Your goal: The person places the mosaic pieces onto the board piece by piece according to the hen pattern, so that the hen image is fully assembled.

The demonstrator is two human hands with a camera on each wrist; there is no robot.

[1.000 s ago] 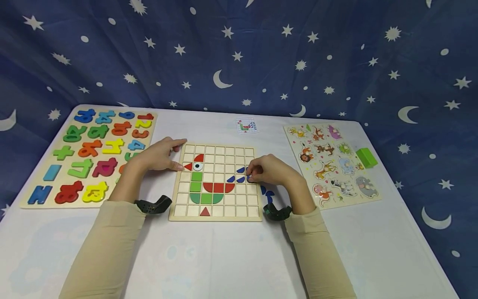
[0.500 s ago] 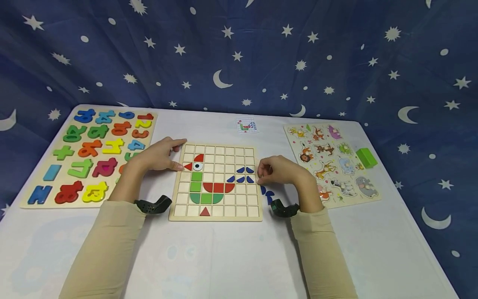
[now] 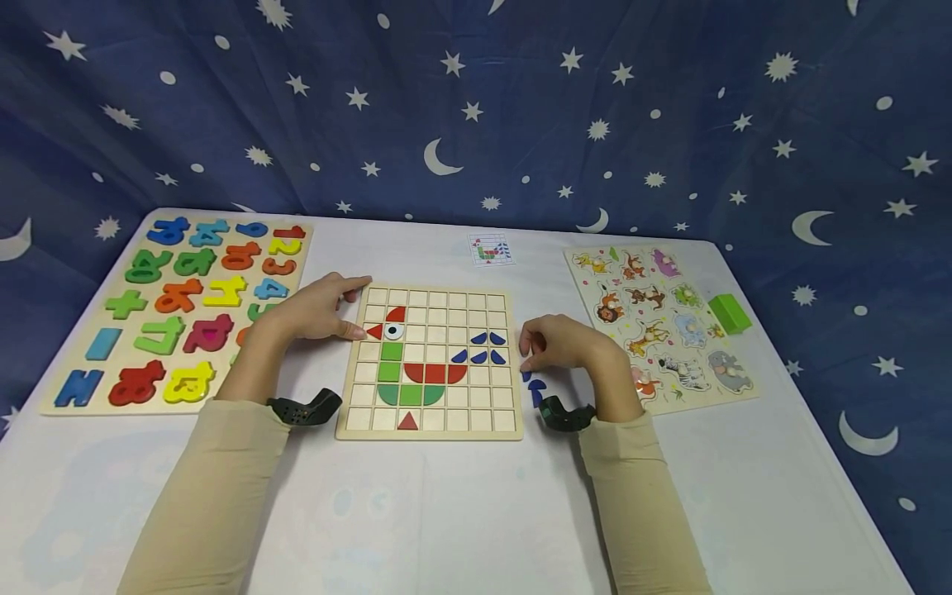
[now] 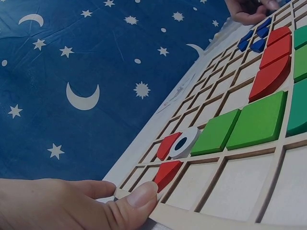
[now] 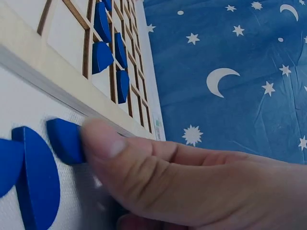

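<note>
A wooden grid board holds red, green and blue flat pieces laid out like a bird with a round eye piece. At its left edge rests my left hand, the thumb against the rim and the index finger stretched to the upper corner. Just off the right edge, my right hand has thumb and fingertips at a blue quarter-circle piece on the table; the far fingertips are hidden behind the thumb. Several blue pieces sit in the board's right cells. More loose blue pieces lie below the right hand.
A number puzzle board stands at the left, an animal puzzle board at the right beside a green block. Behind the grid board lies a small picture card. A starry blue curtain closes off the back.
My right hand has left a blue piece in a cell on the board's right side, drawn back to the right and come down to the loose blue pieces. The left hand stays put.
</note>
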